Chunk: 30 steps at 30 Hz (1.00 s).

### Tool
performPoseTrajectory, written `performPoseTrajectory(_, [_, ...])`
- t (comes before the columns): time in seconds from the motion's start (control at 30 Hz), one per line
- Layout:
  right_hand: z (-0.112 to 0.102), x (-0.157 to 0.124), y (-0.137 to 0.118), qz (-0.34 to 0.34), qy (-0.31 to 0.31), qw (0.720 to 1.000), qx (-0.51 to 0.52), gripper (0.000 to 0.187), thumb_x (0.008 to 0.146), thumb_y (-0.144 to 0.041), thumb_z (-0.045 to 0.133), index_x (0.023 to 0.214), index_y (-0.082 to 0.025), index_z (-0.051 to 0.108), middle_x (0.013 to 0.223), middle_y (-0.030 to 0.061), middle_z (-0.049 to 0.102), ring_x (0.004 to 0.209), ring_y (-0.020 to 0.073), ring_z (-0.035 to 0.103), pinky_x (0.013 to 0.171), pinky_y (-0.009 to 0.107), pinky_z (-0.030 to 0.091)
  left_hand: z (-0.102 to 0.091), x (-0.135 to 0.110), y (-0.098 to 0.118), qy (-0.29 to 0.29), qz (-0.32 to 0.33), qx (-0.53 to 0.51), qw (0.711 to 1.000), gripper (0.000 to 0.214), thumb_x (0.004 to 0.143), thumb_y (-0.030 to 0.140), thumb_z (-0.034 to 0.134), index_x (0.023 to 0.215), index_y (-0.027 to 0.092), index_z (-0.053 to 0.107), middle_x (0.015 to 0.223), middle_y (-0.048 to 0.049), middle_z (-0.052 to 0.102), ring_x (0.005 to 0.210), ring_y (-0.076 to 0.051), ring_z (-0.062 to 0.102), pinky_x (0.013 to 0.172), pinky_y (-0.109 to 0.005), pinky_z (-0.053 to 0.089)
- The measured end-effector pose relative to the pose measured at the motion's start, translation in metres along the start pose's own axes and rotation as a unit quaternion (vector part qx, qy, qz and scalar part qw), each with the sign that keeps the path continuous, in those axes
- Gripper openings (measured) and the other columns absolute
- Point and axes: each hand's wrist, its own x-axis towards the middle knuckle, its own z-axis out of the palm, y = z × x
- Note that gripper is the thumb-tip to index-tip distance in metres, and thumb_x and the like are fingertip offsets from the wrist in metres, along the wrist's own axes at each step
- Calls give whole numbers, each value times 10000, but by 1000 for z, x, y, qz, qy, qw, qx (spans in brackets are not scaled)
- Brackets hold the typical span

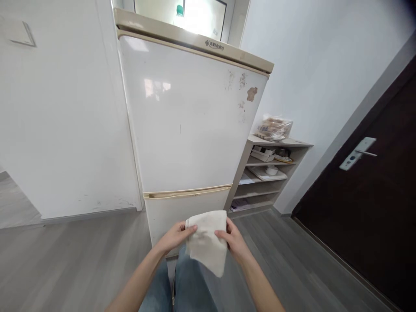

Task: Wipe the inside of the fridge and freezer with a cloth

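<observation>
A white cloth hangs folded between both my hands, low in the middle of the view. My left hand pinches its upper left corner, fingers closed on the fabric. My right hand grips its right edge, thumb on the front of the cloth. Directly behind the cloth stands a cream two-door fridge with both doors closed. Rust spots mark its upper right corner. The cloth is level with the lower door and apart from it.
A low open shelf unit stands to the right of the fridge, with a plastic bag on top. A dark door with a lever handle fills the right side. White wall is on the left, grey wood floor below.
</observation>
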Motion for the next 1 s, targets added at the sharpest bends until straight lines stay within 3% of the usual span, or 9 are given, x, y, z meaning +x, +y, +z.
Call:
performPoseTrajectory(0.13, [-9,6,9,-56,5,998,-40,401,627,-379,783,986,-216,708,996,73,707,929,264,620,804,362,472,-6,1,0,24,63,21,997,542,771,467,610,1255,240,522,1200,-73,658,1012,-201,606,915,-345,491])
performPoseTrajectory(0.23, [-13,8,11,-116,-2,989,-95,179,651,-373,741,666,-195,730,944,80,699,900,268,599,790,355,454,-7,2,-8,57,65,50,995,418,761,443,606,1106,209,635,951,-42,715,863,-194,601,822,-337,490])
performPoseTrajectory(0.4, [-13,2,10,-176,-19,977,-120,217,686,-231,643,472,-202,665,1039,82,648,982,249,579,849,325,421,-8,0,-20,75,53,65,994,235,767,357,563,813,176,704,679,-1,665,724,-168,551,732,-309,433])
performPoseTrajectory(0.53, [-8,-4,20,-95,-8,995,-14,137,734,-327,631,687,-232,717,1128,74,624,931,232,587,760,312,448,-11,-15,-12,85,60,81,991,180,770,285,510,712,192,653,658,17,613,693,-145,522,695,-279,401])
performPoseTrajectory(0.67, [3,-8,45,2,-52,991,122,521,772,-572,602,1219,-307,576,1095,89,645,879,237,612,725,338,473,-13,-37,14,51,88,187,977,207,739,159,450,617,196,613,692,9,577,689,-129,509,670,-267,361])
performPoseTrajectory(0.77, [13,-9,65,12,-87,995,44,521,691,-486,748,1140,-255,622,1079,78,663,937,230,613,810,333,467,-14,-50,32,52,95,250,962,224,778,166,423,738,225,635,777,-1,611,761,-143,544,725,-279,383])
performPoseTrajectory(0.83, [21,-9,71,-2,-111,994,7,427,667,-413,789,1028,-219,669,1072,76,676,1005,236,602,896,342,441,-17,-55,31,69,77,184,977,243,813,274,486,1021,287,610,911,-12,663,859,-168,583,784,-298,418])
performPoseTrajectory(0.9, [29,-8,70,-8,-128,992,15,385,695,-407,771,1008,-206,674,1055,79,686,991,239,612,899,357,441,-21,-57,17,71,61,62,994,497,797,403,553,1281,368,444,1132,-27,670,1048,-211,594,901,-348,437])
performPoseTrajectory(1.0, [41,-3,62,-3,-134,990,33,404,717,-419,753,1046,-205,653,1043,82,689,925,235,631,839,363,464,-24,-60,-24,57,-5,-152,987,561,715,559,580,1249,397,520,1227,-8,674,1159,-289,588,999,-441,428])
